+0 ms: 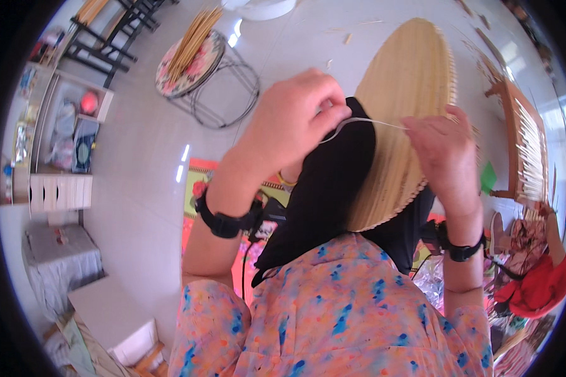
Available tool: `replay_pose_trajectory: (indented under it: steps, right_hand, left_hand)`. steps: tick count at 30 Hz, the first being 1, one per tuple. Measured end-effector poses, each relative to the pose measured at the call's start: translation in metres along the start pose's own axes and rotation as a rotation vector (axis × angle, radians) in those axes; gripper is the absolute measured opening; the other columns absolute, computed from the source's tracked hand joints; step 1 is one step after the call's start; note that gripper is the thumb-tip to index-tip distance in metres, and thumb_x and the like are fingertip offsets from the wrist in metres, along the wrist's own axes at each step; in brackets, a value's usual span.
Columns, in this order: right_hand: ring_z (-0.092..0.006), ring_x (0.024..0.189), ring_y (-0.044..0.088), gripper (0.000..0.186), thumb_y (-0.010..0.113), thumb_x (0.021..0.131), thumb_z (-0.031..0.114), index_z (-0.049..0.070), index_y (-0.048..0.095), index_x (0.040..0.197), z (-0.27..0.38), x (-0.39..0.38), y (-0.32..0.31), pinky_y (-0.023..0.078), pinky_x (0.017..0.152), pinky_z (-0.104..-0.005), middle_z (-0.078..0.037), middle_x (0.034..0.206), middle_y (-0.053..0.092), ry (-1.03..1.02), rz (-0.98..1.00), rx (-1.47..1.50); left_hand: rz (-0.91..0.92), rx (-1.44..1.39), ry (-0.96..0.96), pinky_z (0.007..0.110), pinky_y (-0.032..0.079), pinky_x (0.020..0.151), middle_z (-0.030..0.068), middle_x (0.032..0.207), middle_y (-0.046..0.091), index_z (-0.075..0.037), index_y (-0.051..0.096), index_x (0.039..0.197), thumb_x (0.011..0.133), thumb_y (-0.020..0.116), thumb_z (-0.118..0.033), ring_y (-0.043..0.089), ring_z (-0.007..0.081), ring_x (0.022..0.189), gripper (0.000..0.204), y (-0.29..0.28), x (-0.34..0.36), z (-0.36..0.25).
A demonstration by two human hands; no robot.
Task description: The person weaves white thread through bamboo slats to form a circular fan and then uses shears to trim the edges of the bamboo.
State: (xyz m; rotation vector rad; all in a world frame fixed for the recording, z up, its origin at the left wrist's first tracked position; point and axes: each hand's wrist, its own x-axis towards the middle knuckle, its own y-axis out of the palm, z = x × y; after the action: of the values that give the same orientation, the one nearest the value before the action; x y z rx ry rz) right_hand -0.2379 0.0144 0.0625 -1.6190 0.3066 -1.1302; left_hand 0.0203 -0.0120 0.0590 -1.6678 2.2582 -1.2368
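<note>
A large oval panel (409, 75) of pale, narrow strips, which look like reed or bamboo, leans across my black-clad lap (336, 169). Its right edge is bumpy with small stick ends. Over the lap and the panel runs a thin white cord (378, 122), slightly curved. My left hand (302, 110) is closed in a pinch at the cord's left part, to the left of the panel. Over the panel's right side, my right hand (441, 147) pinches the cord's other end. Whether anything else is in the fingers is hidden.
A round floral stool (217, 53) bears a bundle of sticks (195, 44). At right stands a wooden frame (509, 138) with pale sticks; below it, a person in red (541, 286) works. Shelving (66, 135) lines the left, and a white box (113, 308) sits lower left.
</note>
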Motion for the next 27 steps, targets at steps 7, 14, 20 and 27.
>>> replay_pose_trajectory:
  steps: [7,14,20,27]
  right_hand:
    - [-0.0263,0.070,0.065,0.018,0.066,0.082,0.000,0.006,0.070,0.098,-0.014,-0.002,-0.003,0.051,0.091,-0.0444,-0.010,0.075,0.066,-0.024,0.066,-0.061]
    - [-0.0305,0.078,0.066,0.022,0.065,0.084,-0.003,0.002,0.070,0.106,-0.015,0.005,-0.008,0.051,0.093,-0.0447,-0.015,0.084,0.068,0.051,0.183,-0.090]
    - [-0.0339,0.086,0.067,0.019,0.065,0.087,-0.001,-0.001,0.069,0.105,-0.016,-0.003,-0.013,0.053,0.086,-0.0393,-0.019,0.090,0.067,0.074,0.264,-0.216]
    - [-0.0321,0.069,0.059,0.024,0.062,0.082,-0.003,0.004,0.068,0.104,-0.013,0.012,-0.014,0.049,0.062,-0.0399,-0.014,0.076,0.060,0.216,0.280,-0.070]
  left_hand:
    - [-0.018,0.182,-0.643,0.041,0.051,0.082,0.0167,0.100,0.066,-0.003,0.065,0.100,0.086,0.066,-0.023,0.064,0.0331,0.091,0.025,-0.040,-0.136,0.180]
    - [0.550,0.298,-1.046,0.049,0.053,0.080,0.0266,0.098,0.068,0.000,0.067,0.099,0.082,0.065,-0.028,0.067,0.0422,0.085,0.033,0.054,-0.376,0.291]
    - [0.302,0.285,-1.247,0.051,0.051,0.082,0.0262,0.101,0.066,-0.001,0.065,0.104,0.082,0.066,-0.025,0.064,0.0431,0.097,0.032,0.138,-0.416,0.280]
    - [0.600,0.945,-1.158,0.051,0.046,0.084,0.0186,0.103,0.065,-0.001,0.069,0.103,0.091,0.053,-0.031,0.060,0.0367,0.096,0.035,0.205,-0.570,0.342]
